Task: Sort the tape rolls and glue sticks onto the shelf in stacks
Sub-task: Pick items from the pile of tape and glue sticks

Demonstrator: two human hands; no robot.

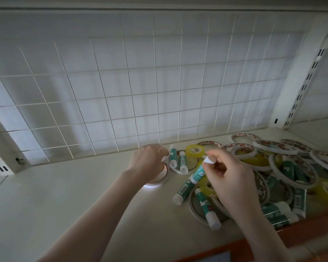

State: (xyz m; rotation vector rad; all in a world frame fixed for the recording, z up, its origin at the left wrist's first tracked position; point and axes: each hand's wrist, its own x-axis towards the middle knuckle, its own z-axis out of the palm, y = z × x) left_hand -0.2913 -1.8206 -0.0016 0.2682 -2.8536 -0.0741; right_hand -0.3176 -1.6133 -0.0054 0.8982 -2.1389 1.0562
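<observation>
Pinched between thumb and fingertips (213,163) of the right hand (229,178): a teal glue stick (198,173), held by its white cap end, lifted just clear of the shelf (64,195). Long axis tilted, cap up toward the wire grid back (121,91), base down toward the front edge. Directly below that base, another glue stick (183,191) lying flat on nearly the same slant, apparently touching or just short of it.

Curled down over a flat white tape roll (159,181), the left hand (150,160), fingers bent round the rim on the far side; exact grip hidden under the knuckles. Roll near the back edge, about mid-shelf.

Just right of that hand, touching or nearly so, two more glue sticks (173,155) lying side by side inside a thin tape ring, long axes running back to front. Behind them a yellow tape roll (195,151) close to the back edge.

Farther right, toward the right rear corner and along the front edge, the unsorted heap (284,167): thin printed rings, yellow rolls, teal sticks overlapping.

Likely next: carrying the held stick leftward and back to the pair by the left hand, turned so its axis matches theirs. Right hand plainly the one for it; bare shelf to the left.
</observation>
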